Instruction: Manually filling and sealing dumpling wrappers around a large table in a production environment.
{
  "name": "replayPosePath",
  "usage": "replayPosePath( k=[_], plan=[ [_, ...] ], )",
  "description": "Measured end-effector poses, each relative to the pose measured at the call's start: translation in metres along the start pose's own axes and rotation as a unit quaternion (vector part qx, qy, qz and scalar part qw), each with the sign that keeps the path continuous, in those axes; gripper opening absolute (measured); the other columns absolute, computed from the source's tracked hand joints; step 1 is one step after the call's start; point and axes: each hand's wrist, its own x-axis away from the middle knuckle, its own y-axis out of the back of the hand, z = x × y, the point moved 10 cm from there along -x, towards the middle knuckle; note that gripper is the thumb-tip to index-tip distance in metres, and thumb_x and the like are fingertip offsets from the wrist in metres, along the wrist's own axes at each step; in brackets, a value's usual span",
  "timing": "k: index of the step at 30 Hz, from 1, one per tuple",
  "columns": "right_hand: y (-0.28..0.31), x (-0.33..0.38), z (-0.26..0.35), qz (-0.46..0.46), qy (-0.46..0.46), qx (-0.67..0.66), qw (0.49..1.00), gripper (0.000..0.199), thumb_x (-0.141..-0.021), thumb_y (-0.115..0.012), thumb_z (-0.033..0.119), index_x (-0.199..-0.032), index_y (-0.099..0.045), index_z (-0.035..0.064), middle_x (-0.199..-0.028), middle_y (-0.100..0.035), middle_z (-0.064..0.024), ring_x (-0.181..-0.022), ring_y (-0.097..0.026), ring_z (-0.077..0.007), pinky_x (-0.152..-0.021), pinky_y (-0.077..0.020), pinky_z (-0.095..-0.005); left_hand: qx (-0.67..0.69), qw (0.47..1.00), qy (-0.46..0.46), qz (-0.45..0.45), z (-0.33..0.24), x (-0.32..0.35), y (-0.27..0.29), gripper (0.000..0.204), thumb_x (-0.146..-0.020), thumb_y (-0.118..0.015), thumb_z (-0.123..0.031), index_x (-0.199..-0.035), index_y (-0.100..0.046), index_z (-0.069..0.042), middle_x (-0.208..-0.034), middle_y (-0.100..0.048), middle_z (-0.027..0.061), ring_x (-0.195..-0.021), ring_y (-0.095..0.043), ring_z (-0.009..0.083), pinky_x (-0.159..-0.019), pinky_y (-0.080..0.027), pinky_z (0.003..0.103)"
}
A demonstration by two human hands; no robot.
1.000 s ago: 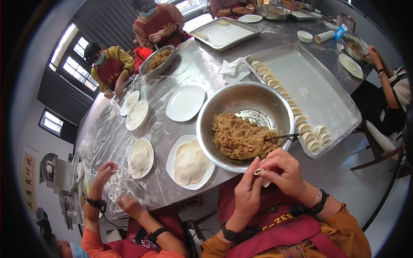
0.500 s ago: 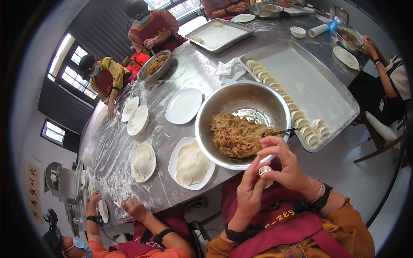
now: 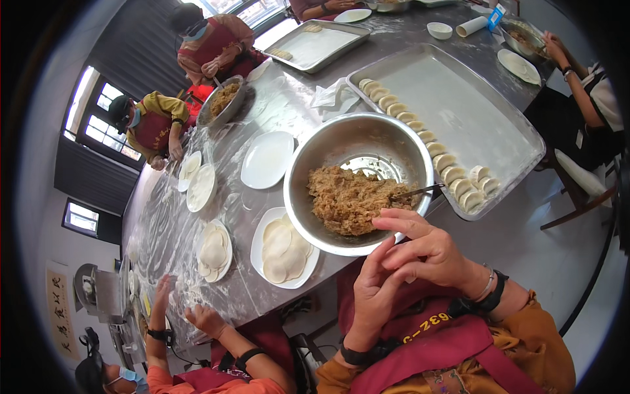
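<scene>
My left hand and my right hand meet at the fingertips, just in front of a big steel bowl. They close around a small dumpling, now almost wholly covered by the fingers. My right index finger reaches over the bowl's near rim. Brown minced filling lies in the bowl, with a dark-handled utensil stuck in it. To the right, a large metal tray carries a curved row of folded dumplings along its left side. Round dough wrappers are piled on a white plate to the left.
An empty white plate lies left of the bowl, near crumpled white paper. Another plate of wrappers is beside a co-worker's hand. Flour streaks the metal table. Other people work around it, with a second tray.
My fingers have drawn together over the dumpling, which showed between them before. The whole view has shifted a little. Across the table, a person in yellow sleeves has brought their hands together.
</scene>
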Motion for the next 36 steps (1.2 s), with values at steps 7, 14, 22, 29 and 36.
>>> replayPosePath(
  k=[7, 14, 22, 29, 36],
  plan=[
    [0.0, 0.005, -0.001, 0.0, 0.014, -0.018, 1.0, 0.015, -0.068, -0.07, 0.001, -0.08, -0.072, 0.0087, -0.12, -0.059, -0.0093, -0.126, -0.039, -0.031, -0.102, -0.0319, -0.0397, -0.021, 0.999, 0.019, -0.015, 0.004, 0.002, 0.0, 0.039, -0.086, -0.058, 0.0, -0.123, -0.045, 0.004, -0.108, -0.058, 0.0106, -0.096, -0.058, 0.0154, -0.082, -0.047, 0.027],
    [0.0, 0.003, -0.01, -0.041, -0.084, -0.097, 0.991, 0.013, -0.069, -0.069, 0.001, -0.08, -0.071, 0.0075, -0.118, -0.06, -0.0102, -0.125, -0.041, -0.0302, -0.102, -0.0325, -0.0397, 0.033, 0.998, -0.018, -0.043, -0.004, -0.001, 0.002, 0.024, -0.086, -0.059, -0.001, -0.109, -0.051, 0.001, -0.104, -0.059, 0.0093, -0.094, -0.058, 0.015, -0.082, -0.048, 0.026],
    [-0.004, 0.008, -0.005, -0.006, 0.005, -0.035, 0.999, 0.015, -0.072, -0.066, -0.001, -0.085, -0.071, 0.0048, -0.116, -0.06, -0.0129, -0.12, -0.047, -0.0287, -0.099, -0.0378, -0.0386, 0.087, 0.995, -0.01, -0.056, 0.009, -0.002, 0.008, 0.025, -0.084, -0.058, 0.003, -0.107, -0.049, -0.001, -0.105, -0.059, 0.0111, -0.097, -0.058, 0.0166, -0.086, -0.048, 0.028],
    [0.009, 0.014, -0.023, -0.087, -0.019, -0.091, 0.992, 0.012, -0.074, -0.067, -0.002, -0.084, -0.068, 0.0024, -0.108, -0.063, -0.0135, -0.113, -0.053, -0.0285, -0.094, -0.0426, -0.0375, 0.129, 0.991, -0.01, -0.032, 0.008, -0.004, 0.003, 0.045, -0.079, -0.055, 0.013, -0.118, -0.039, -0.003, -0.121, -0.046, 0.0119, -0.112, -0.049, 0.0177, -0.095, -0.042, 0.029],
    [0.011, 0.012, -0.02, -0.127, -0.063, -0.064, 0.988, 0.009, -0.075, -0.066, -0.002, -0.083, -0.066, 0.0018, -0.102, -0.065, -0.0125, -0.11, -0.055, -0.0286, -0.091, -0.045, -0.0367, 0.203, 0.979, 0.02, 0.004, 0.008, -0.004, -0.003, 0.052, -0.076, -0.058, 0.013, -0.12, -0.036, -0.004, -0.123, -0.044, 0.0107, -0.116, -0.047, 0.0199, -0.101, -0.038, 0.034]
  ],
)
